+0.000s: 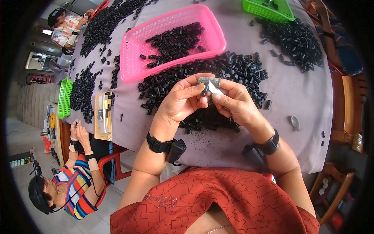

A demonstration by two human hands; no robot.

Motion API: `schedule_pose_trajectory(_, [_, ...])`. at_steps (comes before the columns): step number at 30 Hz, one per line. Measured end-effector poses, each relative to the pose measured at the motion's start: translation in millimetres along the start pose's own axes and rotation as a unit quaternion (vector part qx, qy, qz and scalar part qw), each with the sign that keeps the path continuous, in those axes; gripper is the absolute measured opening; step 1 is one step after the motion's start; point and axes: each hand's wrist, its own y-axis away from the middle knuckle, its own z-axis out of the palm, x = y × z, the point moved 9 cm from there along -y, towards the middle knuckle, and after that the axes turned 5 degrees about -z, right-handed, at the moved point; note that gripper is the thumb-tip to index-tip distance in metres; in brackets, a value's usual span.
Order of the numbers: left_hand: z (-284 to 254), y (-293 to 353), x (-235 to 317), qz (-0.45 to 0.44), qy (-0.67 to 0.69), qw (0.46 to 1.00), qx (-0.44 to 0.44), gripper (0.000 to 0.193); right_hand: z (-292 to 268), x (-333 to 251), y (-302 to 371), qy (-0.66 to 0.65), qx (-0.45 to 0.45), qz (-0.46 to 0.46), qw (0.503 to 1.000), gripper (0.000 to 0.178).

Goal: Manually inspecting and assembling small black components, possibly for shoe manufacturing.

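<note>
My hands meet above a large pile of small black plastic parts. My left hand is closed, with a small black plastic part pinched between thumb and fingers. My right hand is closed on a small pointed blade, pale and shiny, its tip against or very near the black part. A grey, rough-looking wrapped piece shows behind the blade between the fingertips; whether it joins the blade I cannot tell. Just beyond my hands stands a pink perforated basket holding more black parts.
Green baskets stand at the far right and left edge. Further black heaps lie on the grey cloth. A flat grey piece lies to my right. Co-workers sit at left; another person's arm shows far right.
</note>
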Motion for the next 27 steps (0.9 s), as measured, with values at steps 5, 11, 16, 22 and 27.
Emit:
schedule_pose_trajectory(5, [-5,0,4,0.019,-0.027,0.998,0.044,0.042,-4,0,0,-0.025,0.058,-0.010,0.998,0.028])
schedule_pose_trajectory(11, [-1,15,37,0.147,-0.137,0.975,0.097,0.030,-15,0,1,-0.030,0.109,-0.021,0.993,0.026])
schedule_pose_trajectory(16, [-10,24,53,0.199,-0.160,0.955,0.147,0.027,-14,2,0,-0.009,0.104,-0.015,0.994,0.018])
schedule_pose_trajectory(22, [-25,59,98,0.387,-0.280,0.835,0.274,0.024,-12,3,0,-0.011,0.099,-0.009,0.995,0.015])
schedule_pose_trajectory(27, [-43,69,113,0.407,-0.257,0.812,0.329,0.030,-11,2,1,-0.016,0.095,-0.003,0.995,0.016])
